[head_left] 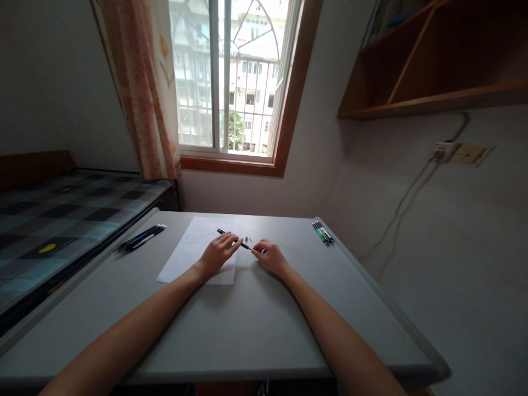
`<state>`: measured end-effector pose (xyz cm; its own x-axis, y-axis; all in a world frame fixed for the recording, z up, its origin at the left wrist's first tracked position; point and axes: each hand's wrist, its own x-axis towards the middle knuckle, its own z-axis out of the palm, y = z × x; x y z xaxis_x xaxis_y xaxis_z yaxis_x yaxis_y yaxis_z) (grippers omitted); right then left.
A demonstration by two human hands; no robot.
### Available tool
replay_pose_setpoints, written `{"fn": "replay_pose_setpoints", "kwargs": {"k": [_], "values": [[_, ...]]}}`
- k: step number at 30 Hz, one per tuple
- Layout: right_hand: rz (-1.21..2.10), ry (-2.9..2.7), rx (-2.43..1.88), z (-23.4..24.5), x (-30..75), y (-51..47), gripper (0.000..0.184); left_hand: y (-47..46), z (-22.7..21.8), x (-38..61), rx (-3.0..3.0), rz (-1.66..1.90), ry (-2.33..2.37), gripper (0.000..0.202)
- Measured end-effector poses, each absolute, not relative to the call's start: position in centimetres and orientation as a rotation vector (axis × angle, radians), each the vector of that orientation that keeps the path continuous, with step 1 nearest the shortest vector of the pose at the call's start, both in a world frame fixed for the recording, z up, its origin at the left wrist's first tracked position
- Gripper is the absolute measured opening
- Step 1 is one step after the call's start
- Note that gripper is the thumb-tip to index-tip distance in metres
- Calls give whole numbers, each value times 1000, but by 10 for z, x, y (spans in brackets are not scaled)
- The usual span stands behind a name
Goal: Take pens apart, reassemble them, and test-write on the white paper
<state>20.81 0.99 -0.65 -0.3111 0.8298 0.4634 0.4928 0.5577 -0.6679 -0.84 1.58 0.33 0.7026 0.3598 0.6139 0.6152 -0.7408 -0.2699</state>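
A black pen (245,246) lies slantwise under the fingers of my left hand (219,252), which is closed around its barrel over the right side of a white sheet of paper (181,264). Its lower right end reaches the fingertips of my right hand (269,256). The thumb and index finger there are pinched together at the pen's tip; any smaller part between them is hidden. Just beyond the pen, between the two hands, a couple of small dark and clear pieces (247,240) lie on the table.
On the grey-white table (264,330), several dark pens (142,237) lie at the left edge and several slim pens or refills, some green, (323,232) at the right. A checked bed (82,203) is to the left, a barred window (247,82) ahead, and a wooden shelf (412,104) upper right.
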Motion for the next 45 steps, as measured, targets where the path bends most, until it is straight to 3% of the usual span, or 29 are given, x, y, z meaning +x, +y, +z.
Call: {"fn": "replay_pose_setpoints", "kwargs": {"k": [13, 23, 28, 35, 45], "values": [[455, -2015, -1054, -10, 204, 9, 12, 16, 2, -9, -2461, -813, -711, 32], [147, -2059, -1081, -2, 200, 7, 11, 21, -5, -10, -2402, -882, -873, 29], [291, -2124, -1035, 1, 195, 21, 14, 26, -8, -13, -2375, -913, -917, 30], [551, -2010, -1111, 4, 188, 52, 4, 28, -9, -13, -2343, -861, -1019, 28], [149, -2080, -1051, -9, 176, 34, 10, 30, -10, -15, -2365, -881, -1003, 31]]}}
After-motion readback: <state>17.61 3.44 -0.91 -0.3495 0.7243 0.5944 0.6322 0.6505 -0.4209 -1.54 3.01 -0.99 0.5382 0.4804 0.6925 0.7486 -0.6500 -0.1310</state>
